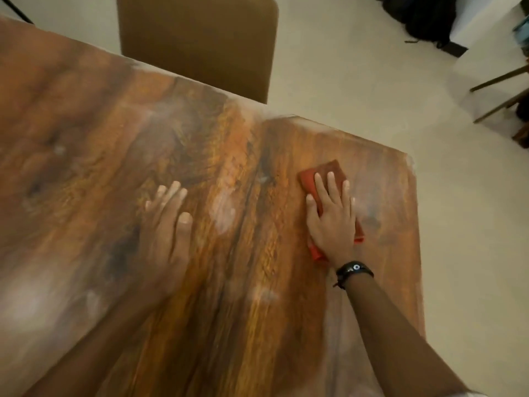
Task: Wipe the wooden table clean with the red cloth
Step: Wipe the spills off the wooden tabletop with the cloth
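a: where is the red cloth (320,174)?
b: flat on the wooden surface (229,310), near its far right corner, under the right hand (332,222); fingers (332,186) straight, pressing, not curled round it.
a: and the left hand (169,222)?
b: blurred, palm down on the surface, fingers spread, holding nothing. 1 brown chair (200,38) stands at the far edge.

The person's left forearm (114,333) and right forearm (392,322) are bare. A black band (354,270) circles the right wrist, with a small pale round bead (356,266) on top and a short cord end (339,283) hanging off. The left hand (167,224) is blurred.
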Available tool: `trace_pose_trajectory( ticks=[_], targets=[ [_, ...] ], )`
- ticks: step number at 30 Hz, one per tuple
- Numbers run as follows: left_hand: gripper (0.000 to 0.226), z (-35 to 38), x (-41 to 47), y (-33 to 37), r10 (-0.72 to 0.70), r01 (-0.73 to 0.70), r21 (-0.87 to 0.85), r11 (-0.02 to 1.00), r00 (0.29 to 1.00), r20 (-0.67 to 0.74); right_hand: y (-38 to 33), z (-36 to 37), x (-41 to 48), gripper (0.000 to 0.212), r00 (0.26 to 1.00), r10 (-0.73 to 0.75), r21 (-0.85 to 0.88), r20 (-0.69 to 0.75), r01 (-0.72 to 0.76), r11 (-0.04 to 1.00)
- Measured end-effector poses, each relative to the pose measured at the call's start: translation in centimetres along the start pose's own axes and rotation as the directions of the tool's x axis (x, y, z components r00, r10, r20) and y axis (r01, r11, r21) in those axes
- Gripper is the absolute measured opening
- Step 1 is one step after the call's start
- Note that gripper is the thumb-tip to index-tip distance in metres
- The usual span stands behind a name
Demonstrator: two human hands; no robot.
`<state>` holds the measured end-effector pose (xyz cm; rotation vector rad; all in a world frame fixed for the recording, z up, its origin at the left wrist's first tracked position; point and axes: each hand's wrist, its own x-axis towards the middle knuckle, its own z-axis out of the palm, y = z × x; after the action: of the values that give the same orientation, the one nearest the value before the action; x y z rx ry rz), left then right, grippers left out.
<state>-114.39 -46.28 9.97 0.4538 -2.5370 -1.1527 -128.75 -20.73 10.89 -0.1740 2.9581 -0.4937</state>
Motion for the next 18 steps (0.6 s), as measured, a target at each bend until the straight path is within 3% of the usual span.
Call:
trace_pose_trajectory(
  ticks=[1, 3, 5, 7, 9, 13, 16, 18],
  targets=[
    [0.05, -1.1, 0.7, -1.1, -0.031, 0.031, 0.002, 1.0, 0.999, -0.017, -2.0, 1.0, -0.7, 0.053, 0.998, -0.057, 0.003, 0.008, 0.057, 0.998],
    [0.051, -2.9, 1.9, -3.0, -0.052, 0.054, 0.07, 0.996, 0.998, -0.021, -6.5, 3.9, -4.2, 0.052, 0.95, -0.306, -0.005, 0.067, 0.307, 0.952],
    [0.053, -4.2, 3.2, -4.4, -0.058, 0.056, 0.14, 0.989, 0.998, 0.01, -9.8, 6.6, -7.8, 0.052, 0.817, -0.559, -0.001, 0.14, 0.565, 0.825],
    [0.055, -5.2, 4.7, -5.6, -0.047, 0.038, 0.215, 0.976, 0.998, 0.037, -11.3, 7.8, -7.4, 0.052, 0.707, -0.684, 0.013, 0.179, 0.694, 0.72],
    [0.057, -6.2, 6.1, -6.8, -0.054, 0.038, 0.275, 0.961, 0.997, 0.05, -11.3, 7.4, -3.2, 0.053, 0.74, -0.655, 0.013, 0.152, 0.662, 0.75],
    [0.059, -8.5, 8.1, -8.9, -0.102, 0.086, 0.406, 0.91, 0.995, 0.018, -8.9, 4.3, 8.1, 0.053, 0.952, -0.303, -0.042, 0.034, 0.304, 0.952],
    [0.065, -8.5, 8.8, -9.7, -0.142, 0.128, 0.447, 0.885, 0.99, -0.003, -8.7, 3.2, 12.8, 0.053, 0.991, -0.128, -0.044, -0.029, 0.127, 0.991],
    [0.068, -8.0, 8.7, -10.1, -0.11, 0.083, 0.485, 0.87, 0.994, 0.027, -10.3, 3.5, 14.2, 0.053, 0.992, -0.122, -0.035, -0.032, 0.121, 0.992]
  ],
)
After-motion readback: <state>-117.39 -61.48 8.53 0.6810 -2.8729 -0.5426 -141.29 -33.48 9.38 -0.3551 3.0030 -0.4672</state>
